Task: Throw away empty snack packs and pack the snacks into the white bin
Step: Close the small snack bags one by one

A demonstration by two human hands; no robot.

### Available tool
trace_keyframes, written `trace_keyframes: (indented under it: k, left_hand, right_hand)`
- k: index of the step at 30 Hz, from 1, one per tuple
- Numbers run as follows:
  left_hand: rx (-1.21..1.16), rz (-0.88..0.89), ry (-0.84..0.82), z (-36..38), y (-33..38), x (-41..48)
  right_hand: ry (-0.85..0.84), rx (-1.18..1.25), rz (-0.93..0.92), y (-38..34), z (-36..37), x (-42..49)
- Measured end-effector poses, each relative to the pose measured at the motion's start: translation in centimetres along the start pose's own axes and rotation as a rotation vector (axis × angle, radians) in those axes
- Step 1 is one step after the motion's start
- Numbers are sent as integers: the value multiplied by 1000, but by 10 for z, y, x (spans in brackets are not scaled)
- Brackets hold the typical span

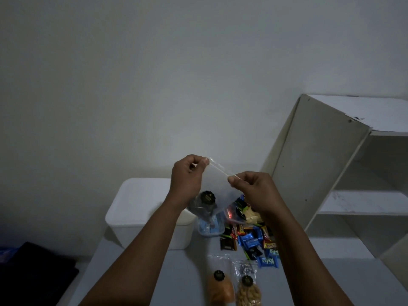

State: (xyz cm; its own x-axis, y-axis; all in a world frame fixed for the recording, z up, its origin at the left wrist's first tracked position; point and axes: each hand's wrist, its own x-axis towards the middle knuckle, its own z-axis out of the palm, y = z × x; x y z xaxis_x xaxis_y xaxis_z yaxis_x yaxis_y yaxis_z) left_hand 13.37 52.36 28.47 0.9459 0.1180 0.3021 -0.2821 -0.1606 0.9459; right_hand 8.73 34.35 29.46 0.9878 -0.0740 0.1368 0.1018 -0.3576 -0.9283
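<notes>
**Holding a clear pack up by its top edge**

Pinching is the whole of the grip at the centre of the frame. The left hand [187,175] has thumb and curled fingers closed on the upper left corner of a clear pack [217,186]. The right hand [254,191] nips the other end of its zip strip [220,168], a little lower and to the right. The strip is stretched taut between them, and the film hangs down from it with a round black label [207,197] near its lower left.

The pack looks empty, though the light is dim and the film is see-through, so a few crumbs could go unnoticed. It should be nearly weightless, limp and somewhat slippery. It will sag or fold wherever it is not held. The thick zip strip is the firmest place to grip, or the pack could simply be crumpled in one fist for throwing away.

Just below the hands stands the white bin [136,208], left of centre on the desk [176,279]. Beside it to the right is a small clear tub [209,228]. Next to that is a heap of wrapped sweets [254,239], small, light and crinkly, which would be easiest to scoop by the handful. At the bottom edge lie two filled pouches [220,288], heavier and lumpy, best lifted by the body. A white shelf unit [331,162] fills the right side of the frame.
</notes>
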Motion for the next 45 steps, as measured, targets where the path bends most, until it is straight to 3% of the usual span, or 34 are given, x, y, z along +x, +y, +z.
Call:
trace_keyframes:
  k: [5,10,18,26,31,36,45]
  left_hand:
    - [-59,-107,-90,-5,-9,-1]
    - [-255,-231,-292,-10,-18,-3]
    - [-336,-293,-264,8,-16,-18]
    - [-357,-327,-157,11,-21,-24]
    - [-300,-314,-247,14,-15,-33]
    - [-272,-296,-314,14,-16,-33]
    - [-192,-250,-279,15,-19,-28]
  right_hand:
    - [10,7,49,13,0,-6]
    - [-261,218,190,7,-1,-3]
    - [-226,108,91,2,18,2]
    - [-57,222,127,5,28,-1]
    - [43,141,55,3,25,2]
    - [38,196,81,6,20,4]
    - [-14,192,112,5,21,2]
